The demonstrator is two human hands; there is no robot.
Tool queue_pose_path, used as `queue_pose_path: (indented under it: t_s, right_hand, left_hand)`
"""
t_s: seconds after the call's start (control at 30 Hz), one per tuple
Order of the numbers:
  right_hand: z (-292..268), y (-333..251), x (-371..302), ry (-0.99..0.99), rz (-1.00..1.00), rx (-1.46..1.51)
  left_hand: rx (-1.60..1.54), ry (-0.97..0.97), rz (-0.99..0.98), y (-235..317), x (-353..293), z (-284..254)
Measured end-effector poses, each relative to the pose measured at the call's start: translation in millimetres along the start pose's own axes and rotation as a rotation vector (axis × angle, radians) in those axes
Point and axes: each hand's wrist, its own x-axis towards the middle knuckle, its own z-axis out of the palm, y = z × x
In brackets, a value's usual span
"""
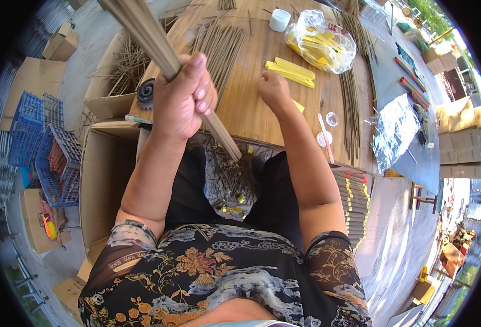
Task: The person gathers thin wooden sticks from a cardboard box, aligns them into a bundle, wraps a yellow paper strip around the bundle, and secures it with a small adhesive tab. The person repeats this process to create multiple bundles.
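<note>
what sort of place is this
Probably a small hand-work workshop: a brown wooden table carries thin brown sticks and flat yellow strips, while latticed blue plastic crates and stacked brown cardboard boxes stand off to the sides.

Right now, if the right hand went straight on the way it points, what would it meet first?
Probably the yellow strips lying on the wooden table just beyond the right hand; depth is unclear, so it might pass above them.
</note>
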Motion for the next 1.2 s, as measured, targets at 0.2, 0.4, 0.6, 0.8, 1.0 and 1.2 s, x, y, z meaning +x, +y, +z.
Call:
queue_pose_path:
  t_s: [0.2,0.4,0.6,0.8,1.0,1.2]
  right_hand:
    - [-58,-16,-57,-0.241,-0.111,1.104]
    - [-29,-41,-96,0.029,-0.325,0.672]
    - [-7,-41,-82,0.252,-0.335,0.693]
    - [0,-32,-74,0.224,-0.44,0.665]
    - [-9,-33,-77,0.073,-0.429,0.633]
    - [-4,-30,-78,0.071,-0.461,0.662]
  left_hand:
    - [0.191,-0.042,0.161,-24,22,29]
    - [0.491,-0.03,0.246,-84,33,27]
    - [0.457,-0.021,0.188,-87,32,33]
    - [0.426,-0.061,0.181,-62,33,48]
    - [0.244,-0.198,0.234,-11,44,70]
    - [0.425,-0.264,0.327,-17,34,65]
